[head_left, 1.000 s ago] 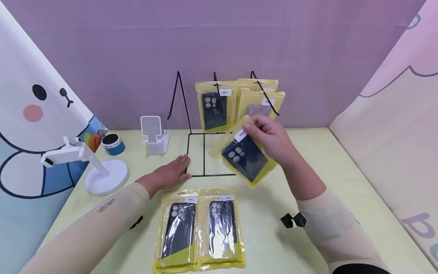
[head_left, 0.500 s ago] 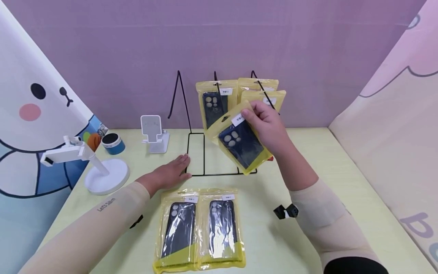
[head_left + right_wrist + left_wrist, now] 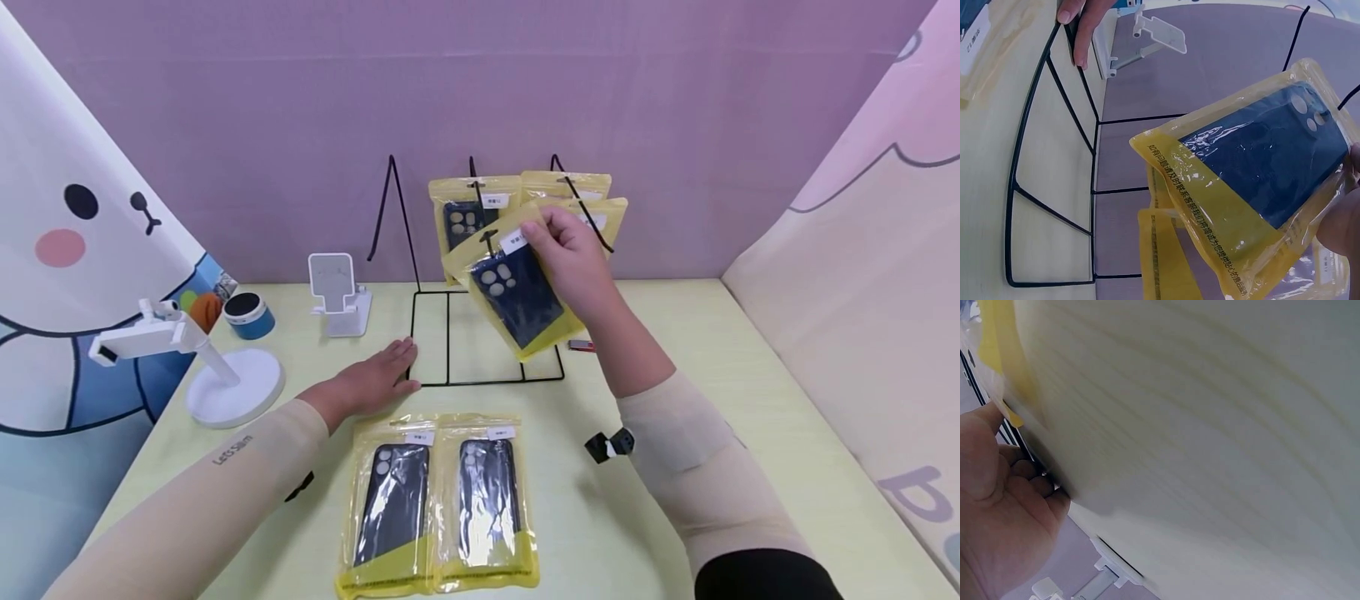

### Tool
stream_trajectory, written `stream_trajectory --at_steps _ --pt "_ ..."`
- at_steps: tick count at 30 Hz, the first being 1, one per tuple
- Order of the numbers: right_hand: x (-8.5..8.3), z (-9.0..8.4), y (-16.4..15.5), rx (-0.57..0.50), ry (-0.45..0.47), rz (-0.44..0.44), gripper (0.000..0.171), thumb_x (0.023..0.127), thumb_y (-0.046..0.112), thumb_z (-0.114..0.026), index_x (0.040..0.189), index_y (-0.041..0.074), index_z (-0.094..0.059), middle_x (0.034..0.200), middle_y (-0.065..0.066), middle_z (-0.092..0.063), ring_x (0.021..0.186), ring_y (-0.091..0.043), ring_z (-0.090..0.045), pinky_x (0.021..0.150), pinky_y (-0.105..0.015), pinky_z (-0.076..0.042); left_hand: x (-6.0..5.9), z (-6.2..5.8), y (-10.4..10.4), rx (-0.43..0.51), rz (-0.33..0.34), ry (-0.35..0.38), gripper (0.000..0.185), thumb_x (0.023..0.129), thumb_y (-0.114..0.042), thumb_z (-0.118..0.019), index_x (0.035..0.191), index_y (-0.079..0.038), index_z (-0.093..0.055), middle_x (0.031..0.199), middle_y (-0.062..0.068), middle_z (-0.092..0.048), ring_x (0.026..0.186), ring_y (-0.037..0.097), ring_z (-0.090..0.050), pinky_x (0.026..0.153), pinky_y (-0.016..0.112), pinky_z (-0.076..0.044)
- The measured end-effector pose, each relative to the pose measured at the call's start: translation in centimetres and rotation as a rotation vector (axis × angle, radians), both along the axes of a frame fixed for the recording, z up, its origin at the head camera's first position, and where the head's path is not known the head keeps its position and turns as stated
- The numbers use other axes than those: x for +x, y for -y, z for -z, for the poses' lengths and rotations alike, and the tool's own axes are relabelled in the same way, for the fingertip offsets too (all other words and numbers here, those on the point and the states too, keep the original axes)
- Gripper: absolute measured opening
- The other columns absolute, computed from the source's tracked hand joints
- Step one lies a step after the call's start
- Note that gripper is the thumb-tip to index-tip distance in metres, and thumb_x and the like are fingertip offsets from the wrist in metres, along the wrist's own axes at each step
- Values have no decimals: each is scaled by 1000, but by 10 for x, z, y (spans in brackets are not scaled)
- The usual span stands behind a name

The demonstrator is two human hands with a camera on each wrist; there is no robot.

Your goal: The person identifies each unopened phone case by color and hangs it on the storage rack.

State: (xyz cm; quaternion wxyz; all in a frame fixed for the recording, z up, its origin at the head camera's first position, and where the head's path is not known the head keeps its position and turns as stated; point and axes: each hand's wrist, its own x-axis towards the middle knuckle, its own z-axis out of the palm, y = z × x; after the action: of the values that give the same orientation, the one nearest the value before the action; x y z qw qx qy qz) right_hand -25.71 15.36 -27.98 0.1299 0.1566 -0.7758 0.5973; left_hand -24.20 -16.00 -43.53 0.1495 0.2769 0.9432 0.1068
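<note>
My right hand (image 3: 576, 265) pinches the label-side edge of a yellow clear bag with a dark blue phone case (image 3: 519, 298) inside. The bag is tilted in front of the black wire rack (image 3: 447, 342). Its hang hole is at the tip of the middle hook; I cannot tell whether the wire passes through. Behind it, one bagged phone case (image 3: 459, 221) hangs on the middle hook, and two yellow bags (image 3: 617, 215) on the right hook. My left hand (image 3: 371, 383) rests flat on the table with fingertips on the rack's left base wire, holding nothing.
Two bagged dark phone cases (image 3: 393, 504) lie side by side in front of the rack. To the left stand a white phone stand (image 3: 332, 287), a blue jar (image 3: 250, 317) and a white round-based stand (image 3: 232, 387). A small red item (image 3: 581, 345) lies right of the base.
My right hand has carried the bagged phone case up and leftward, bringing its hang hole to the middle hook. The small red item has come into view. My left hand stays put.
</note>
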Motion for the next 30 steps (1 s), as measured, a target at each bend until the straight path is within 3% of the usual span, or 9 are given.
stream_trajectory --at_steps 12,20,30 --pt "-23 8 12 -180 7 18 22 96 31 -62 91 10 -58 77 -1 -46 71 -15 -42 62 -28 -37 0 1 1 -1 7 -2 71 105 -40 -42 155 2 -14 164 20 -6 151 39 -8 121 52 -17" --pt "-38 17 21 -283 30 20 18 96 28 -62 91 12 -58 80 0 -45 76 -14 -42 67 -27 -37 0 2 0 10 12 -7 71 105 -39 -42 155 3 -15 163 21 -8 150 40 -9 121 53 -18" --pt "-43 31 30 -400 36 55 16 96 26 -63 89 13 -59 81 3 -50 80 -12 -46 73 -27 -41 1 0 0 6 9 0 71 105 -39 -42 155 3 -15 163 21 -7 151 40 -8 121 53 -18"
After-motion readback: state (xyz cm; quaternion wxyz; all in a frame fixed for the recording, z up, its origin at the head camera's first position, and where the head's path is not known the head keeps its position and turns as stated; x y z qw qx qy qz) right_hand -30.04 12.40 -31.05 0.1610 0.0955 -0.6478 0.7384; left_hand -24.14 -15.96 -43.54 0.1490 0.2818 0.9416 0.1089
